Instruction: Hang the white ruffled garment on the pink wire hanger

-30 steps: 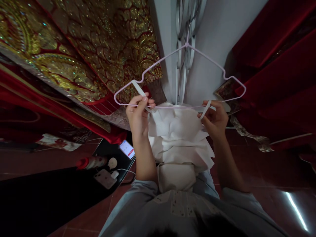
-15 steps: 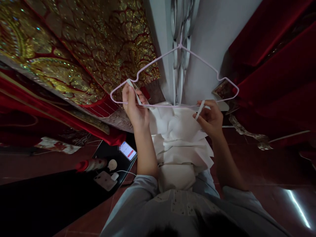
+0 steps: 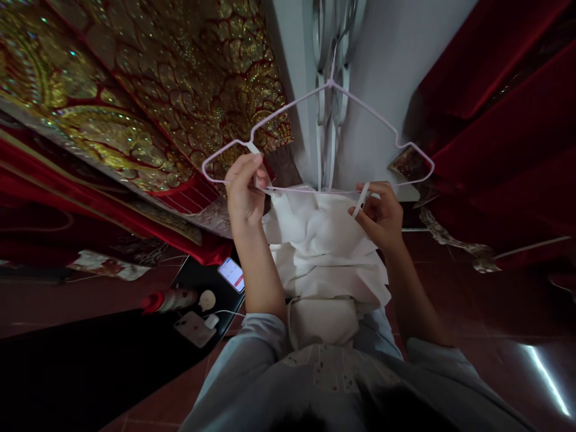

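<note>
The white garment [image 3: 315,223] is below the hanger [image 3: 330,83], the left hand [image 3: 245,191] pinches 1 strap [image 3: 252,147], the right hand [image 3: 382,217] grips the other strap [image 3: 360,200], so it seems better to keep them untwisted.

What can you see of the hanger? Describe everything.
The pale lilac hanger looks like coated wire, with a hook uppermost before a grey surface, sloping notched shoulders and a lower bar. A white strap goes over its slope beside the left notch. The bar passes the left hand and right hand; whether either touches it is unclear.
</note>
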`<state>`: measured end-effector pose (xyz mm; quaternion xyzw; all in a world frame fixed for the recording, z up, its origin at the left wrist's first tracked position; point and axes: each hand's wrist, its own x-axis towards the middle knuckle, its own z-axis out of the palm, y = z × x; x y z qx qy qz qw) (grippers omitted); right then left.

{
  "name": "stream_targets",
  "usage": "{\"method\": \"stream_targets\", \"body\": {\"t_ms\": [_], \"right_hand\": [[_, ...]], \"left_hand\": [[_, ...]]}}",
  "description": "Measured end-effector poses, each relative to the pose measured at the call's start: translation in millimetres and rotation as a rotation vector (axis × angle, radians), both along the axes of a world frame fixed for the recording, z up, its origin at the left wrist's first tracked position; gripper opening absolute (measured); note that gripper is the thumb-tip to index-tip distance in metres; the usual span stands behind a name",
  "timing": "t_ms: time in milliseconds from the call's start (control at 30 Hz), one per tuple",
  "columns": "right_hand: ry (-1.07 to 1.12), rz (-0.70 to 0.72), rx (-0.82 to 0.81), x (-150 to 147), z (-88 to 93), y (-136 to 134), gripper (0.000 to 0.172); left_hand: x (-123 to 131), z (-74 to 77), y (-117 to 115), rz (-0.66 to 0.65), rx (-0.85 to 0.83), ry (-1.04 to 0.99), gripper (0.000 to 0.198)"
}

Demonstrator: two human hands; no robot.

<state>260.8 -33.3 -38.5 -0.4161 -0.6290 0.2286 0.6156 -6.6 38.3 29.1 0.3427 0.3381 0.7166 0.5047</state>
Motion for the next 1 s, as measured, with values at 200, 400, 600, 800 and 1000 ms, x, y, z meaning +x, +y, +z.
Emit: {"method": "stream_targets", "body": {"t_ms": [200,400,600,800,1000], "right_hand": [[0.003,0.022,0.005,1.9,0.7,-0.9,0.044],[-0.018,-0.093,0.085,13.2,1.5,-3.0,0.049],[0.284,-0.551,0.318,77.0,-0.8,33.0,0.049],[0.050,-0.261,0.175,92.8,46.6,44.9,0.039],[-0.355,-0.334,0.224,70.0,91.9,20.0,0.034]], "left_hand": [[14.7,-10.1,-5.3,0.147,0.029,0.016,0.010],[11.1,-33.7,-21.5,0.338,0.160,-0.125,0.022],[11.1,-32.3,-32.8,0.373,0.229,-0.104,0.034],[6.3,-28.6,-29.3,0.358,0.056,-0.026,0.041],[9.0,-25.3,-33.7,0.342,-0.005,-0.090,0.032]]}}
